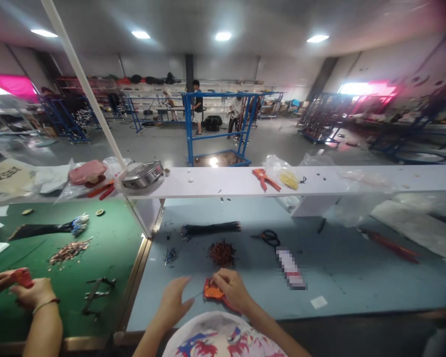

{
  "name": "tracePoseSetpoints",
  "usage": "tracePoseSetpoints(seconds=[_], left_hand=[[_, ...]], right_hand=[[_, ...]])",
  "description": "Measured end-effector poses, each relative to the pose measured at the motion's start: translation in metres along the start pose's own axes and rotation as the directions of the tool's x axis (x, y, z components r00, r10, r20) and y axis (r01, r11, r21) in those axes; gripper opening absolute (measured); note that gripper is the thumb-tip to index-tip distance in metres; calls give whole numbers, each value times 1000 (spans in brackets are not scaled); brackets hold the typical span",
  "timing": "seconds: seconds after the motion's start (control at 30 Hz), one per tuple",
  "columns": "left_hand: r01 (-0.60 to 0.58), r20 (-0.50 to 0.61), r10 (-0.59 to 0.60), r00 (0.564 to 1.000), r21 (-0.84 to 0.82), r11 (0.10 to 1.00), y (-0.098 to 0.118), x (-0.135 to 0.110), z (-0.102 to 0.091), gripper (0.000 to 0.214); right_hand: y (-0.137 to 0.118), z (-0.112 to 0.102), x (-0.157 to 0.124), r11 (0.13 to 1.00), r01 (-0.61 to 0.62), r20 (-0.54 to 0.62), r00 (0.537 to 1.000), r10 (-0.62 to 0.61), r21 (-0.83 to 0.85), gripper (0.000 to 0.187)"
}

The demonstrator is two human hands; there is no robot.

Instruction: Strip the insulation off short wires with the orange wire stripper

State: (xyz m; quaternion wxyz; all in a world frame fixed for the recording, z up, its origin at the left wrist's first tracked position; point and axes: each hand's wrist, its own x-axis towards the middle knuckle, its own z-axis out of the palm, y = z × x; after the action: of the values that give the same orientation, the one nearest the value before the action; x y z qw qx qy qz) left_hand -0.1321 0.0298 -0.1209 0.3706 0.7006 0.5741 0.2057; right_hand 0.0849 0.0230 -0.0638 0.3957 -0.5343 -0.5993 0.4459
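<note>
My right hand [230, 287] bends over an orange and red wire stripper [212, 291], its fingers closed at the tool's head. The red handles run back below my wrist. To the left, my left hand [174, 303] has thumb and forefinger spread apart, with no thing clearly held. A thin dark wire [198, 294] shows between that hand and the stripper. Beyond the hands lie a heap of small copper-brown pieces [222, 254] and a bundle of black wires [211, 228]. A few blue and silver bits [170, 256] are scattered on the blue-grey mat [260, 302].
Black-handled scissors [270, 238] and a blurred-out pale object [290, 267] lie to the right. A white shelf [215, 181] crosses behind, bearing orange pliers [265, 179] and a round metal tin [143, 174]. At the green table [107, 258], a co-worker's hands [37, 292] hold something red.
</note>
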Motion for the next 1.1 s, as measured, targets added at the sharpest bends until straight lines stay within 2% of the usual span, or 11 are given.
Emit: tracePoseSetpoints(seconds=[0.07, 0.13, 0.23, 0.3, 0.4, 0.5, 0.67, 0.73, 0.9, 0.97, 1.1], left_hand=[[-53, 81, 67, 994, -162, 985, 11, -1, 12, 66], [-62, 150, 136, 979, -417, 907, 25, 0, 26, 72], [30, 173, 101, 980, -627, 778, 44, 3, 42, 77], [83, 190, 46, 981, -620, 780, 54, 4, 45, 77], [30, 144, 63, 988, -567, 823, 65, 1, 38, 60], [-33, 82, 87, 993, -516, 856, 73, -6, 29, 43], [-37, 35, 56, 998, -397, 917, 74, -16, 23, 28], [-25, 32, 43, 999, -423, 906, 72, -18, 23, 24], [30, 23, -20, 1000, -636, 771, 67, -20, 27, 26], [3, 10, 5, 1000, -634, 774, 69, -22, 28, 26], [-59, -7, 65, 998, -530, 846, 76, -26, 33, 22]], right_hand=[[3, 10, -2, 997, 43, 21, 999, -42, -58, 41], [5, 17, -3, 996, 67, 37, 997, -65, -65, 41], [11, 20, -3, 999, 22, 60, 998, -24, 41, 40], [15, 19, -2, 984, -67, 75, 996, 55, 163, 41], [19, 14, -1, 947, -160, 83, 986, 143, 279, 43], [18, 9, -2, 949, -165, 69, 986, 152, 270, 41], [15, 10, -8, 939, -200, 46, 980, 195, 279, 41], [16, 13, -10, 942, -192, 83, 981, 175, 275, 40], [21, 19, -12, 938, -147, 156, 982, 102, 314, 41], [22, 17, -13, 916, -193, 179, 974, 137, 351, 42], [23, 7, -18, 865, -300, 231, 948, 221, 401, 46]])
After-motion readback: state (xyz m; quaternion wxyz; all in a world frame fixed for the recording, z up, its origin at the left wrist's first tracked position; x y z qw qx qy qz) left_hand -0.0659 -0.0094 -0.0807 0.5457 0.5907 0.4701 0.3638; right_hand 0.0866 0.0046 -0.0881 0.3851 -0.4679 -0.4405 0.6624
